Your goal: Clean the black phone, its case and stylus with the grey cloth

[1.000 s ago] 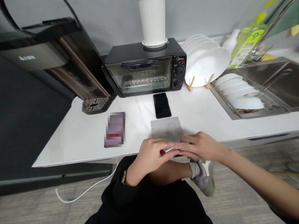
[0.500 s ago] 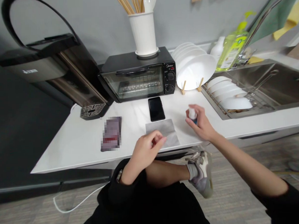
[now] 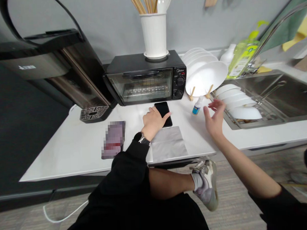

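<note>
My left hand [image 3: 153,122] lies on the white counter [image 3: 69,158], its fingers spread over the lower edge of a black smartphone [image 3: 163,114]. My right hand [image 3: 214,119] hangs open in the air, fingers apart and holding nothing. It is nearest to a small white spray bottle with a blue label [image 3: 197,106], which stands on the counter. Below the phone lies a flat grey sheet [image 3: 169,144]. A pixelated packet [image 3: 112,140] lies to the left of my left wrist.
A black toaster oven [image 3: 139,80] stands behind the phone, with a white utensil pot [image 3: 154,34] on top. White plates on a wooden stand [image 3: 205,76] and a steel sink with a dish rack [image 3: 266,97] are on the right. A black appliance [image 3: 51,61] looms at left.
My right hand has let go of the small bottle, which now stands on the counter. My left hand has moved forward from the grey sheet onto the phone.
</note>
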`<move>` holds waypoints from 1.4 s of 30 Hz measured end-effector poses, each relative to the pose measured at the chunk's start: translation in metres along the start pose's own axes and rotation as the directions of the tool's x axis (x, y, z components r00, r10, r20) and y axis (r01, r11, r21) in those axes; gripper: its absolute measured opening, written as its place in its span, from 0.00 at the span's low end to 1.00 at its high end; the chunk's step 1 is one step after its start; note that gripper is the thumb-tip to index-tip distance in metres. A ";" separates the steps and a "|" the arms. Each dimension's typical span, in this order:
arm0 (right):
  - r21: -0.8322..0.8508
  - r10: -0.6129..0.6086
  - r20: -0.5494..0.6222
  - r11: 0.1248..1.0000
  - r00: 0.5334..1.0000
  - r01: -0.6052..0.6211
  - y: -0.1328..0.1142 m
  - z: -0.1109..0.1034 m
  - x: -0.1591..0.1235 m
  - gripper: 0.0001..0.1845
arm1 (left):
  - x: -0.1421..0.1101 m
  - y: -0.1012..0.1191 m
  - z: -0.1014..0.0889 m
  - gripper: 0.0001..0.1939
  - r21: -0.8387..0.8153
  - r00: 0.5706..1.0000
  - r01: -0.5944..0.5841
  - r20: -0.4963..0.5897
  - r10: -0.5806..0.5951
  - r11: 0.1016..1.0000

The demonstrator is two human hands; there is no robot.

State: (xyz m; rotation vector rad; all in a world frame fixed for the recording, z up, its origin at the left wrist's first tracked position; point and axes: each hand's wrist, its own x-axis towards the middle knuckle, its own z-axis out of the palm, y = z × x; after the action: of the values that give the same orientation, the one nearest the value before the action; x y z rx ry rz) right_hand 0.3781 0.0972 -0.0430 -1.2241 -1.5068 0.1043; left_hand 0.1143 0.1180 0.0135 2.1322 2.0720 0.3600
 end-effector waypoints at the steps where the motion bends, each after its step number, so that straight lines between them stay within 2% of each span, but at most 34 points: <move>1: -0.021 -0.012 -0.043 1.000 0.999 0.011 -0.011 -0.004 -0.008 0.28 | 0.004 0.005 0.003 0.43 0.012 1.000 -0.005 0.000 0.005 1.000; 3: -0.036 -0.072 -0.009 0.997 0.997 0.072 -0.032 -0.008 -0.020 0.21 | 0.011 0.007 0.006 0.46 0.024 1.000 -0.024 0.003 0.024 0.999; 5: -0.007 -0.160 0.147 0.987 0.976 0.163 -0.050 -0.005 -0.024 0.14 | 0.017 0.001 0.006 0.45 0.029 0.999 -0.046 0.023 0.045 0.999; 6: 0.021 -0.204 0.239 0.978 0.949 0.205 -0.057 0.000 -0.021 0.11 | 0.020 -0.004 0.005 0.44 0.030 0.998 -0.056 0.039 0.054 0.998; 8: 0.082 -0.271 0.393 0.962 0.879 0.260 -0.064 0.015 -0.008 0.10 | 0.025 -0.018 0.002 0.41 0.036 0.995 -0.071 0.078 0.068 0.997; 10: 0.122 -0.295 0.468 0.955 0.833 0.269 -0.064 0.037 0.012 0.11 | 0.029 -0.030 -0.002 0.37 0.030 0.988 -0.110 0.115 0.106 0.993; 13: 0.146 -0.273 0.468 0.962 0.840 0.231 -0.055 0.074 0.039 0.12 | 0.029 -0.042 -0.007 0.32 0.011 0.979 -0.159 0.134 0.156 0.987; 15: 0.167 -0.232 0.438 0.970 0.868 0.175 -0.046 0.094 0.048 0.12 | 0.026 -0.046 -0.009 0.34 0.005 0.976 -0.174 0.131 0.172 0.985; 17: 0.197 -0.174 0.411 0.975 0.895 0.099 -0.037 0.106 0.049 0.12 | 0.020 -0.047 -0.012 0.35 -0.001 0.968 -0.212 0.133 0.211 0.977; 21: 0.250 -0.018 0.376 0.965 0.926 -0.082 -0.025 0.104 0.045 0.17 | 0.013 -0.045 -0.018 0.34 -0.026 0.924 -0.365 0.114 0.365 0.931; 23: 0.277 0.068 0.378 0.943 0.923 -0.183 -0.024 0.100 0.045 0.23 | 0.012 -0.042 -0.021 0.35 -0.027 0.907 -0.415 0.075 0.416 0.910; 27: 0.341 0.190 0.466 0.862 0.864 -0.374 -0.030 0.101 0.044 0.34 | 0.012 -0.039 -0.025 0.34 0.014 0.884 -0.468 -0.005 0.468 0.884; 29: 0.378 0.222 0.512 0.809 0.830 -0.450 -0.033 0.104 0.041 0.35 | 0.013 -0.039 -0.024 0.32 0.047 0.867 -0.496 -0.030 0.498 0.867; 31: 0.418 0.246 0.542 0.751 0.803 -0.512 -0.033 0.108 0.039 0.35 | 0.014 -0.038 -0.022 0.31 0.075 0.855 -0.513 -0.048 0.517 0.855; 35: 0.470 0.295 0.597 0.625 0.746 -0.623 -0.031 0.106 0.038 0.32 | 0.013 -0.035 -0.019 0.36 0.116 0.840 -0.528 -0.073 0.537 0.841; 42: 0.443 0.288 0.753 0.444 0.592 -0.779 -0.029 0.091 0.046 0.25 | 0.007 -0.032 -0.020 0.37 0.159 0.829 -0.536 -0.083 0.552 0.829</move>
State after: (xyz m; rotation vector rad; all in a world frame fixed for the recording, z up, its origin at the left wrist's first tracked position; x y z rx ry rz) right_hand 0.2982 0.1650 -0.0266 -0.9529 -1.2016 1.5861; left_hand 0.0778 0.1249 0.0246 2.8353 1.5233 0.4401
